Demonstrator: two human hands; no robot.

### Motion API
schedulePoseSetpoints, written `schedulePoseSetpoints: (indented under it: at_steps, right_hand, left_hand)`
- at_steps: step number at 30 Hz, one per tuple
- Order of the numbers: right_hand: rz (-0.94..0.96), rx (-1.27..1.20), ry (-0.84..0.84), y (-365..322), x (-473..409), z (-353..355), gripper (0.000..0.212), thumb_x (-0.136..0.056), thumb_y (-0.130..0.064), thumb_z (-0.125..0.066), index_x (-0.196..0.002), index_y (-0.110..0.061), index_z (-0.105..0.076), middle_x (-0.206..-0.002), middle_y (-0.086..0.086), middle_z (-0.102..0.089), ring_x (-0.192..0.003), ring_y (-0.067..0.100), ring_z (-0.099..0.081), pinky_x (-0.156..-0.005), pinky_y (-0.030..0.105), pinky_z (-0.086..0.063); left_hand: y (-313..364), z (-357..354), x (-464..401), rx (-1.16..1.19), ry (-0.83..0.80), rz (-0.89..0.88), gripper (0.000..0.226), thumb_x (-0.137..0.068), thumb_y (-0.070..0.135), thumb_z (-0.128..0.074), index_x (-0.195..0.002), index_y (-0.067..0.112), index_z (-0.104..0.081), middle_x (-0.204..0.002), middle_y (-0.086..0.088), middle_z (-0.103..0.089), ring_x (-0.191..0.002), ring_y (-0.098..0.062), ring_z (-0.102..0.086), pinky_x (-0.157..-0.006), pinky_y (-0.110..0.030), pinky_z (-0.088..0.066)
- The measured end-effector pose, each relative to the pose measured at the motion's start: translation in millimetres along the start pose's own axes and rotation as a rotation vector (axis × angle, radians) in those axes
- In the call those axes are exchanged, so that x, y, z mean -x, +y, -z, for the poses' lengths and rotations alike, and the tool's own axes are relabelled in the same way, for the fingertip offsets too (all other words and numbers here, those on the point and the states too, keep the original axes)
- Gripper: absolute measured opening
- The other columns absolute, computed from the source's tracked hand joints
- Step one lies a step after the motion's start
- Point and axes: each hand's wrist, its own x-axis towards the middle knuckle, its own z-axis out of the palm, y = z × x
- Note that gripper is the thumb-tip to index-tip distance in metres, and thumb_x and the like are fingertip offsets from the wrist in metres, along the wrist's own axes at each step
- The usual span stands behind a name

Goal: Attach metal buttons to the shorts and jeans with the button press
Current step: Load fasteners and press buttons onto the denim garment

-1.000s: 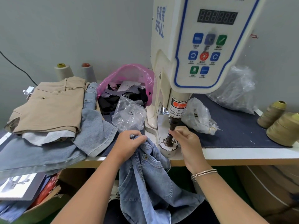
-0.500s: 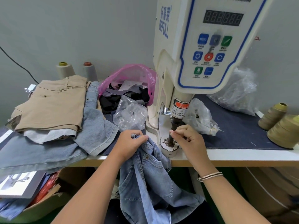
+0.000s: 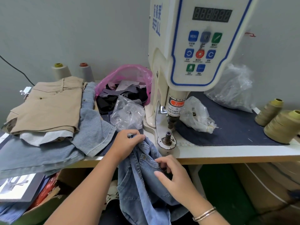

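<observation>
At centre frame the left hand (image 3: 125, 140) clenches the waistband of the jeans (image 3: 142, 181), which hang off the table (image 3: 227, 153) edge toward the bottom of the frame. Lower right of it, the right hand (image 3: 174, 177) rests on the denim, fingers curled and pinching the cloth near a pocket. The press (image 3: 186, 62) stands just above and right of the hands, its lower die (image 3: 168, 137) bare. Tan shorts (image 3: 48, 104) lie folded at left on a denim pile.
</observation>
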Motion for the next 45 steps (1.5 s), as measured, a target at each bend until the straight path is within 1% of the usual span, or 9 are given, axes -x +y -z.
schedulePoseSetpoints:
  at_steps: [6,10,14,21,28,32,37,41,45]
  right_hand:
    - [0.188,0.346,-0.146,-11,-13,34,0.019,-0.086,-0.042,-0.060,-0.080,-0.026,-0.052,-0.085,-0.016,-0.049,-0.085,0.004,-0.043,-0.079,0.021,-0.034]
    - [0.198,0.034,-0.197,-35,-19,54,0.016,-0.087,-0.040,-0.054,-0.078,-0.028,-0.049,-0.076,-0.013,-0.050,-0.075,0.001,-0.044,-0.072,0.015,-0.032]
    - [0.159,-0.248,-0.155,-52,-25,61,0.012,-0.085,-0.035,-0.058,-0.076,-0.030,-0.052,-0.066,-0.016,-0.050,-0.061,-0.002,-0.044,-0.061,0.010,-0.034]
    - [-0.021,-0.513,-0.098,-54,-25,59,0.016,-0.079,-0.030,-0.066,-0.065,-0.033,-0.058,-0.059,-0.016,-0.052,-0.057,-0.003,-0.044,-0.057,0.009,-0.037]
    - [-0.139,-0.282,-0.317,-28,-12,75,0.023,-0.090,-0.023,-0.062,-0.068,-0.021,-0.055,-0.060,-0.009,-0.042,-0.059,0.006,-0.036,-0.060,0.021,-0.032]
    - [-0.135,-0.415,-0.181,-28,-6,67,0.019,-0.082,-0.037,-0.060,-0.065,-0.030,-0.056,-0.061,-0.011,-0.044,-0.062,0.005,-0.039,-0.060,0.015,-0.033]
    - [-0.061,-0.441,-0.060,-39,-25,73,0.022,-0.085,-0.027,-0.054,-0.064,-0.028,-0.056,-0.061,-0.015,-0.054,-0.060,-0.005,-0.047,-0.061,0.009,-0.038]
    - [-0.003,-0.470,-0.066,-45,-34,77,0.019,-0.081,-0.042,-0.057,-0.065,-0.031,-0.058,-0.066,-0.003,-0.055,-0.065,0.006,-0.051,-0.065,0.017,-0.042]
    - [0.021,-0.478,-0.050,-40,-34,80,0.018,-0.078,-0.043,-0.057,-0.064,-0.032,-0.060,-0.061,-0.014,-0.053,-0.060,-0.001,-0.047,-0.061,0.012,-0.039]
  left_hand:
    - [5,9,11,0.035,-0.080,-0.012,0.023,-0.077,0.038,-0.063,-0.059,0.025,-0.055,-0.060,0.010,-0.051,-0.060,-0.005,-0.046,-0.060,-0.016,-0.037]
    - [18,5,27,-0.390,0.087,-0.199,0.011,-0.089,0.028,-0.067,-0.097,0.025,-0.060,-0.101,0.009,-0.057,-0.095,0.000,-0.054,-0.085,-0.021,-0.044]
    - [47,-13,67,-0.381,0.037,-0.570,0.026,-0.094,0.046,-0.051,-0.109,0.026,-0.061,-0.118,0.014,-0.054,-0.114,-0.008,-0.052,-0.095,-0.028,-0.039]
    - [56,-26,89,-0.302,-0.040,-0.280,0.032,-0.078,0.058,-0.055,-0.094,0.031,-0.062,-0.087,0.018,-0.064,-0.086,-0.005,-0.057,-0.078,-0.023,-0.041]
    - [72,-4,65,0.487,0.064,-0.079,0.024,-0.094,0.032,-0.045,-0.078,0.016,-0.053,-0.059,0.001,-0.058,-0.063,-0.016,-0.061,-0.079,-0.025,-0.055]
    - [61,-29,84,0.157,-0.236,-0.014,0.019,-0.075,0.043,-0.066,-0.081,0.025,-0.064,-0.080,0.004,-0.067,-0.075,-0.010,-0.063,-0.069,-0.022,-0.051]
    - [49,-56,86,-0.145,-0.072,-0.119,0.022,-0.080,0.036,-0.074,-0.096,0.027,-0.062,-0.097,0.014,-0.062,-0.099,-0.006,-0.059,-0.088,-0.022,-0.047]
    - [54,-54,77,-0.096,-0.105,-0.103,0.039,-0.072,0.056,-0.065,-0.103,0.033,-0.059,-0.102,0.016,-0.062,-0.102,-0.005,-0.055,-0.085,-0.014,-0.041]
    - [56,-50,71,0.054,-0.313,-0.053,0.045,-0.083,0.056,-0.050,-0.111,0.024,-0.063,-0.110,-0.001,-0.063,-0.107,-0.020,-0.058,-0.097,-0.041,-0.045]
